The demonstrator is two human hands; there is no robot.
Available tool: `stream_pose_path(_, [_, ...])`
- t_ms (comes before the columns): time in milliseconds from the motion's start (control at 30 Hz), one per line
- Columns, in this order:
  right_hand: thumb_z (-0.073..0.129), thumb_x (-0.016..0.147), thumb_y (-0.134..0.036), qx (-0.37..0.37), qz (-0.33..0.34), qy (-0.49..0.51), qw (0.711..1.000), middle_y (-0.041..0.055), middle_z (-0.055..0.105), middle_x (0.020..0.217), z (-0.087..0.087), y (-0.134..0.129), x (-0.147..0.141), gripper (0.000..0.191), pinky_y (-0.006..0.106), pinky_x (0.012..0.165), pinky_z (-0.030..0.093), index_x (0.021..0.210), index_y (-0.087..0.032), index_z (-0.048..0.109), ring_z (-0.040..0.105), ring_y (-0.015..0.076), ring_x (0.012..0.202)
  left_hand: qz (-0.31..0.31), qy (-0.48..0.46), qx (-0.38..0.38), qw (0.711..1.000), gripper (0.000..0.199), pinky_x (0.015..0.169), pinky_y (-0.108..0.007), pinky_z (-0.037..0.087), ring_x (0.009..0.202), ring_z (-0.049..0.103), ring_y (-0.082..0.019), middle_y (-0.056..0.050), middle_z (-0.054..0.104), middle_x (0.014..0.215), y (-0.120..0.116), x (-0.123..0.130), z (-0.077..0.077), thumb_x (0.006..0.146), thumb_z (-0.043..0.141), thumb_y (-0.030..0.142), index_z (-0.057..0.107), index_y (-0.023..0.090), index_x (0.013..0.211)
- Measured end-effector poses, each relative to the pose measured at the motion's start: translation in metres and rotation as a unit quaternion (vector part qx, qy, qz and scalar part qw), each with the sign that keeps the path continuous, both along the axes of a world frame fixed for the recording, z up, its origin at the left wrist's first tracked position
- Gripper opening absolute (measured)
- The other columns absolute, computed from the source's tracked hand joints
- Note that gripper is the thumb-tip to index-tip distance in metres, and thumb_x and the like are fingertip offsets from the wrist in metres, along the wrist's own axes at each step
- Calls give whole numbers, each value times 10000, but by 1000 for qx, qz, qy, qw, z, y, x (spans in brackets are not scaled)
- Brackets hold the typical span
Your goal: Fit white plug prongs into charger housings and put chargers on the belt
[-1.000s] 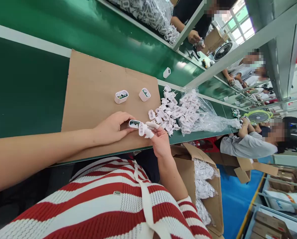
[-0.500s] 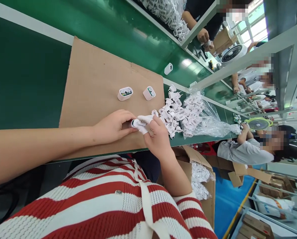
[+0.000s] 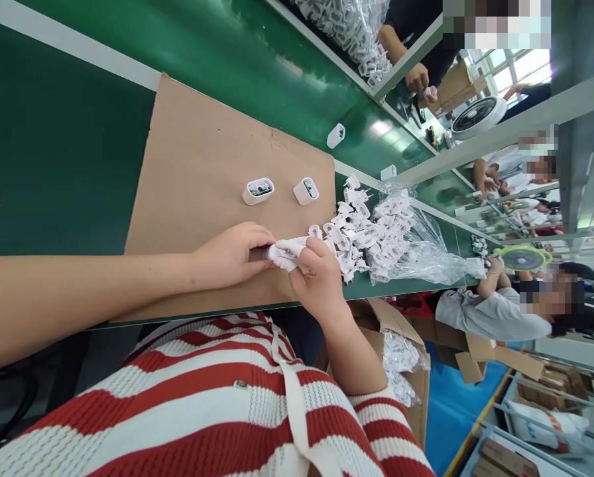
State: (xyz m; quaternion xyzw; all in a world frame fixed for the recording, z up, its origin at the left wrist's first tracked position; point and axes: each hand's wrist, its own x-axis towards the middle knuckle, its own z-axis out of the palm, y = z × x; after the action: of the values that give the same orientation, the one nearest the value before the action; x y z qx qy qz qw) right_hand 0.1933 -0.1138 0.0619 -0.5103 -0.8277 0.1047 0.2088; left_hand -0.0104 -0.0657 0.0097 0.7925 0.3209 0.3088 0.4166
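It's a factory floor, an assembly line by the look of it: long green workbench (image 3: 63,165) stretching off to the far right, workers (image 3: 490,313) along it, white plug parts (image 3: 354,228) heaped in bulk, open cartons (image 3: 418,414) by the blue floor (image 3: 453,397) at right

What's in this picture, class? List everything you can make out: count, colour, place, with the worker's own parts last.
Bench: one, green, across the view
Cardboard sheet: one, brown, on the bench
Open cases: two, white, on the sheet
Farther cases: at least two, white, beyond the sheet
Small parts: many, white, heaped right of the sheet, also top
Plastic bag: one, clear, around some parts
Fans: two, white and yellow-green, right
Boxes: several, brown, right
Floor: one, blue, lower right
Co-workers: several, mixed clothing, right
Held case: one, white, between hands
Striped top: one, red and white, bottom
Left hand: one, bare, at held case
Right hand: one, white finger covers, at held case
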Motion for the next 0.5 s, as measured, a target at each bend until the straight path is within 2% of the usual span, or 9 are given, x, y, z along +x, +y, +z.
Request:
stream_pose_path(267, [565,775,-45,2,7,-41,999,23,508,767,2,11,0,193,311,681,452,743,-224,626,509,192,728,8,7,-8,1000,302,919,-360,512,1007,658,-250,-77,738,1073,0,0,0,923,586,446,742,197,994])
stream_pose_path(333, [584,760,-55,2,12,-39,999,9,489,743,0,14,0,184,330,766,495,705,-230,601,501,186,710,13,9,-5,1000,312,904,-353,515,990,660,-247,-71,740,1052,0,1,0,919,602,471,744,200,979])
stream_pose_path(400, [582,754,-56,18,6,-28,999,1,497,735,-5,13,-1,191,389,955,507,715,-241,607,518,191,728,16,8,4,1000,317,890,-351,517,972,661,-245,-69,742,1034,0,1,0,916,613,480,745,198,971])
stream_pose_path(500, [571,782,-73,54,-40,5,998,-4,534,739,-15,8,-4,204,467,1169,403,793,-259,653,550,201,756,32,13,23,999,310,891,-356,518,966,661,-248,-69,746,1022,0,3,-1,908,619,468,747,194,978])
